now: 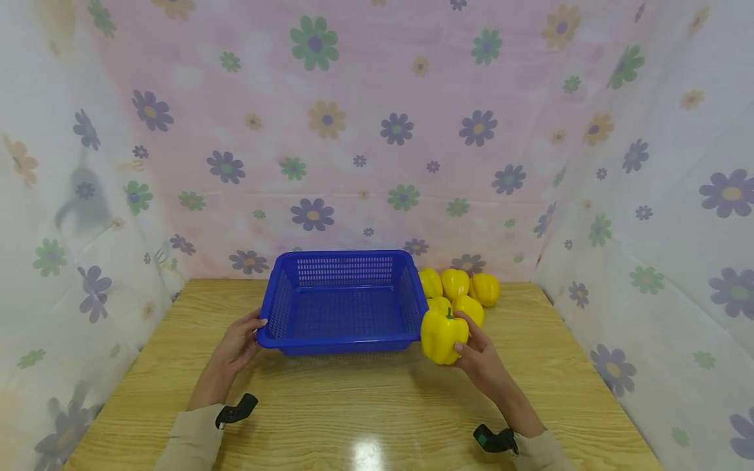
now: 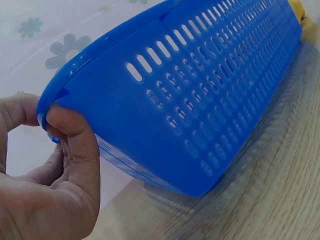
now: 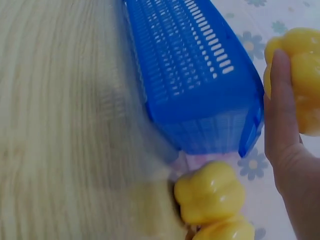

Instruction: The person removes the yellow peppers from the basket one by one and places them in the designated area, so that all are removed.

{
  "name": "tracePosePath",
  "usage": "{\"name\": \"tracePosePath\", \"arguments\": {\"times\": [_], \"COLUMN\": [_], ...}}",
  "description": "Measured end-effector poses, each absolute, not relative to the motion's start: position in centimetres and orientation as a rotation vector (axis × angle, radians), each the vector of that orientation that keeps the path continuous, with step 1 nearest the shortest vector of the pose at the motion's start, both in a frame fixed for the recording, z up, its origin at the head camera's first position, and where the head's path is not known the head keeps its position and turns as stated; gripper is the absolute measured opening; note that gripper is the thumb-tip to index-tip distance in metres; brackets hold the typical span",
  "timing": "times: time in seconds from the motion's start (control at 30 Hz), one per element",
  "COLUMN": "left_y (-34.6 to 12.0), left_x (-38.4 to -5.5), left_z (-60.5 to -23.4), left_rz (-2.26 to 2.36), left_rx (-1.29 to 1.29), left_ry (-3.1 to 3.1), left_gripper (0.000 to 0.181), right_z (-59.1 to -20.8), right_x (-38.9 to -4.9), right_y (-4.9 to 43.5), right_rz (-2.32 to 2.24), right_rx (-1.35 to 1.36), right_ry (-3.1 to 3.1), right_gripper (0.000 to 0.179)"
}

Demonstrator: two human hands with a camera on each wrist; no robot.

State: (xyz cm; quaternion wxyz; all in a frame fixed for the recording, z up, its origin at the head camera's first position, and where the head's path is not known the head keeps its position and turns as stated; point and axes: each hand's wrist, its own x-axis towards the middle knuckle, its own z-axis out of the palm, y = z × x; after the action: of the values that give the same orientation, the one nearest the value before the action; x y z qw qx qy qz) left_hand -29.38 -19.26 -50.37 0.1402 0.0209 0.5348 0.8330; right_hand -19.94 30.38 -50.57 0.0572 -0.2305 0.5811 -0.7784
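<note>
A blue plastic basket (image 1: 344, 348) with slotted walls stands on the wooden table, and nothing lies inside it. My left hand (image 1: 238, 343) pinches its left rim near the front corner; in the left wrist view the thumb and fingers (image 2: 82, 160) close around that rim. Beside the basket's front right corner, my right hand (image 1: 482, 358) holds a yellow bell pepper (image 1: 442, 337), its green stem upward. The right wrist view shows the same pepper (image 3: 306, 75) in the hand, level with the rim. Behind it sit several more yellow bell peppers (image 1: 455, 284).
The wooden table (image 1: 330, 412) reaches back to a flowered cloth (image 1: 353, 131) that hangs behind and along both sides. The loose peppers are grouped close against the basket's right side, toward the back cloth.
</note>
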Motion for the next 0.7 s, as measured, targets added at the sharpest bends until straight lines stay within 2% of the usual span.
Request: {"name": "tracePosePath", "arguments": {"times": [0.23,0.7], "left_y": [-19.2,-19.3], "left_x": [-29.3,-29.2], "left_z": [-50.2,-50.2], "left_rz": [2.386,2.386], "left_rx": [0.049,0.066], "left_ry": [1.547,1.527], "left_gripper": [0.060,0.059], "right_z": [-51.7,-52.2], "right_x": [-19.3,-18.5], "right_y": [33.0,38.6], "right_rz": [-2.319,-2.303], "right_rx": [-0.608,-0.362], "right_ry": [1.818,2.128], "right_gripper": [0.056,0.062]}}
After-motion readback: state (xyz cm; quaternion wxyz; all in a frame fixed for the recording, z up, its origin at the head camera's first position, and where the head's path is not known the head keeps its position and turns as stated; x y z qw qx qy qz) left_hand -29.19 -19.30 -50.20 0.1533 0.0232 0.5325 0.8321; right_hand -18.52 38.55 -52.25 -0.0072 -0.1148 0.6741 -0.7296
